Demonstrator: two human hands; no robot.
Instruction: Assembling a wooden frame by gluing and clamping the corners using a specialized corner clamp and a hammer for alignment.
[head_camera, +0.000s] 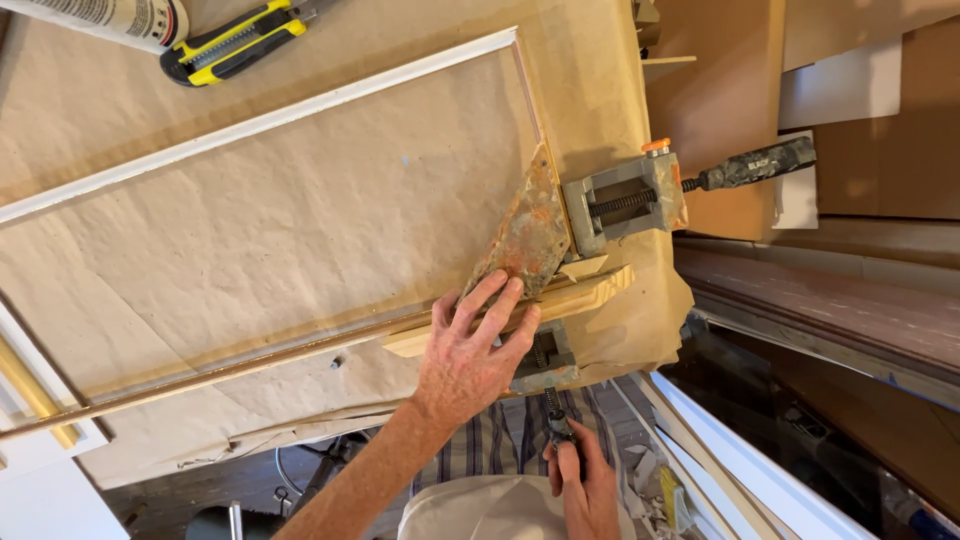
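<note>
— Where was the moulding strip (300, 350)?
— In the corner clamp (560, 230), at four o'clock on the bench. The left hand (470, 355) pressed it with spread fingers.
— And the right hand (585, 480)?
— Closed on the clamp handle (558, 425). The strip seemed thin, light, bendable; better held near the clamp.

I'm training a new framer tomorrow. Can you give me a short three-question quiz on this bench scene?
1. True or false: the left hand presses flat on the moulding at the corner clamp.
2. What does the right hand grip? A) utility knife B) clamp screw handle C) pencil
3. Fill in: the yellow and black utility knife lies beside a ____ tube at the far edge.

Key: 1 true; 2 B, the lower clamp handle; 3 white.
</note>
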